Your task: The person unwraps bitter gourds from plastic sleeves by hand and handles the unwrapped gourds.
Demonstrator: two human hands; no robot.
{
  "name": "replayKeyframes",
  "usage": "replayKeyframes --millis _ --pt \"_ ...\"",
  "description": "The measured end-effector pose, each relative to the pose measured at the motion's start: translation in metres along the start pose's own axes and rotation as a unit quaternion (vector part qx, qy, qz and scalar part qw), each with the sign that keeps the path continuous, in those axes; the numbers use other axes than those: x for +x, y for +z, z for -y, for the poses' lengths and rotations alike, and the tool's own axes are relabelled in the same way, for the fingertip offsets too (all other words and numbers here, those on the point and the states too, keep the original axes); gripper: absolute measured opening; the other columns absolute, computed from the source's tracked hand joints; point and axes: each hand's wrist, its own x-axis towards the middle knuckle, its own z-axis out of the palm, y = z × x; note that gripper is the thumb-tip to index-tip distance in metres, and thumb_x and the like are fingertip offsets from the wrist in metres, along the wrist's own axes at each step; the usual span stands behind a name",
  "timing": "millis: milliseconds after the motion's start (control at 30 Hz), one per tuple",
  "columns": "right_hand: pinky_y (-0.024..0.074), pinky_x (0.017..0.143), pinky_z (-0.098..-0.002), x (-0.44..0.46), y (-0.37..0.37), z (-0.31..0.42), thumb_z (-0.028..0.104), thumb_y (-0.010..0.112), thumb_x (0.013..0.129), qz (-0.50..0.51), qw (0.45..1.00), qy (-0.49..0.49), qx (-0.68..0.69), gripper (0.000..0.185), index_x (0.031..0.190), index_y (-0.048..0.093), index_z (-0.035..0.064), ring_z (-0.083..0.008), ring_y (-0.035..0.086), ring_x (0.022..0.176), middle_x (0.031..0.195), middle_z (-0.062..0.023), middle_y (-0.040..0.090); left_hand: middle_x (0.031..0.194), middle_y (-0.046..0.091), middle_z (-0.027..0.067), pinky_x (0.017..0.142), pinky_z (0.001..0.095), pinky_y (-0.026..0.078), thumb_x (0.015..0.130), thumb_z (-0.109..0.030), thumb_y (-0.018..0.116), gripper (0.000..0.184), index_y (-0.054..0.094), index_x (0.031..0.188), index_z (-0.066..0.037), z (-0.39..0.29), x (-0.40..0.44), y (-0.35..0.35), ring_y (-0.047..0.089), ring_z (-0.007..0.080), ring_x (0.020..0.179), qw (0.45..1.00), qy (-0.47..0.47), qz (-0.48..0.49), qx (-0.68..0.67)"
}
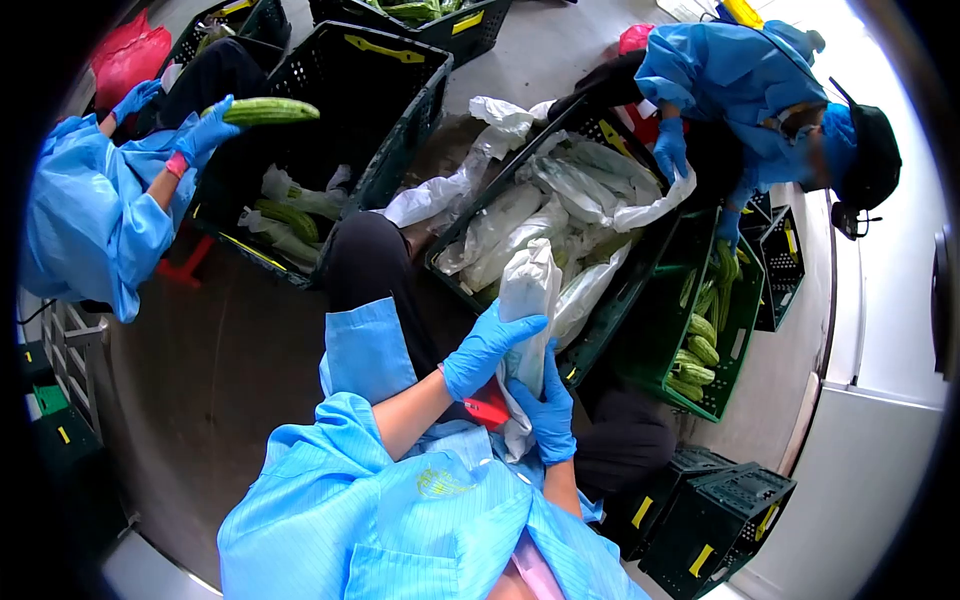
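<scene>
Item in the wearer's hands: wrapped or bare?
Wrapped: the item shows only white covering, held in left hand and right hand. Whether it's sealed: cannot tell.

This looks like a produce-packing room, with crates (650, 352), gourds (703, 350) and gloved workers (738, 75).

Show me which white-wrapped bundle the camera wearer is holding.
The nearest bundle, clasped by the left hand and right hand; the wrapped bundles beyond lie in the crate.
</scene>
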Motion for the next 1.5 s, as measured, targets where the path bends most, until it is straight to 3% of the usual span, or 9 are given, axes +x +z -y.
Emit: replayKeyframes --millis 133,433,600,900,1000,1133,1267,1400,1500 --pt "0.0472 0.095 -0.0278 0.021 -0.013 0.015 0.008 0.064 0.093 -0.065 0.996 -0.051 0.016 0.032 0.124 0.063 0.0021 -0.0161 0.062 0.109 0.122 -0.0112 0.066 0.128 0.057 0.0055 0.1 0.0315 0.044 0.077 -0.015 0.08 0.07 0.046 0.138 -0.006 0.015 0.005 -0.012 0.054 0.0159 0.116 0.992 0.08 -0.027 0.094" --pt "0.0495 0.09 -0.0295 0.077 -0.018 0.088 0.018 0.072 0.088 -0.103 0.985 -0.075 -0.12 0.036 0.118 0.065 -0.0006 -0.015 0.063 0.101 0.114 -0.011 0.068 0.125 0.061 0.013 0.099 0.0353 0.046 0.069 -0.025 0.088 0.081 0.048 0.137 -0.007 0.031 -0.004 -0.009 0.059 0.0253 0.115 0.925 0.202 -0.063 0.314" --pt "0.0499 0.09 -0.0277 0.076 -0.01 0.081 0.012 0.069 0.09 -0.065 0.994 -0.052 0.066 0.028 0.114 0.065 -0.0028 -0.0111 0.061 0.098 0.112 -0.0076 0.069 0.122 0.062 0.0136 0.098 0.0366 0.047 0.066 -0.024 0.088 0.077 0.053 0.134 -0.009 0.027 -0.005 -0.017 0.06 0.0269 0.112 0.896 0.226 -0.079 0.374" --pt "0.0539 0.08 -0.0285 0.073 -0.084 0.082 0.004 0.07 0.084 0.012 0.982 -0.131 -0.139 0.019 0.102 0.074 0.0057 -0.014 0.067 0.085 0.094 -0.0061 0.074 0.125 0.061 0.0108 0.1 0.0344 0.046 0.063 -0.021 0.088 0.081 0.052 0.135 -0.008 0.015 -0.012 -0.012 0.059 0.0217 0.114 0.928 0.086 0.046 0.36" --pt "0.0538 0.072 -0.0319 0.079 -0.116 0.101 0.005 0.072 0.077 0.073 0.941 -0.223 -0.242 0.022 0.097 0.076 0.0125 -0.0224 0.068 0.08 0.092 -0.006 0.073 0.123 0.062 0.0122 0.1 0.0359 0.046 0.062 -0.029 0.088 0.082 0.054 0.135 -0.012 0.011 -0.013 -0.007 0.06 0.0253 0.113 0.882 0.094 0.12 0.445" --pt "0.0466 0.06 -0.0374 0.074 -0.124 0.135 0.012 0.067 0.079 0.132 0.755 -0.377 -0.521 0.021 0.1 0.069 0.0145 -0.0253 0.06 0.066 0.078 -0.0046 0.067 0.111 0.064 0.0153 0.091 0.0401 0.05 0.065 -0.041 0.083 0.074 0.057 0.131 -0.018 0.012 -0.014 -0.003 0.062 0.0332 0.103 0.804 0.134 0.076 0.574" --pt "0.0458 0.058 -0.0369 0.043 -0.107 0.122 0.006 0.063 0.079 0.164 0.672 -0.412 -0.593 0.031 0.109 0.065 0.0116 -0.0235 0.055 0.063 0.079 -0.0012 0.063 0.109 0.066 0.0147 0.091 0.0383 0.05 0.063 -0.036 0.084 0.076 0.058 0.13 -0.014 0.014 -0.005 -0.015 0.064 0.0306 0.102 0.828 0.131 -0.006 0.546" --pt "0.045 0.056 -0.0394 0.05 -0.123 0.103 0.008 0.061 0.079 0.124 0.729 -0.351 -0.575 0.025 0.102 0.066 0.0139 -0.0267 0.056 0.06 0.066 -0.0047 0.057 0.118 0.065 0.0106 0.096 0.0336 0.048 0.062 -0.028 0.086 0.077 0.057 0.131 -0.008 -0.003 -0.005 -0.015 0.062 0.0226 0.108 0.918 0.025 0.047 0.393" --pt "0.0511 0.062 -0.0358 0.071 -0.157 0.077 0.006 0.073 0.079 0.007 0.873 -0.252 -0.418 0.014 0.092 0.076 0.0115 -0.0255 0.066 0.071 0.083 -0.006 0.072 0.121 0.064 0.0089 0.098 0.0315 0.046 0.062 -0.024 0.087 0.078 0.056 0.131 -0.005 -0.002 -0.005 -0.015 0.061 0.0194 0.11 0.932 -0.01 0.1 0.349"
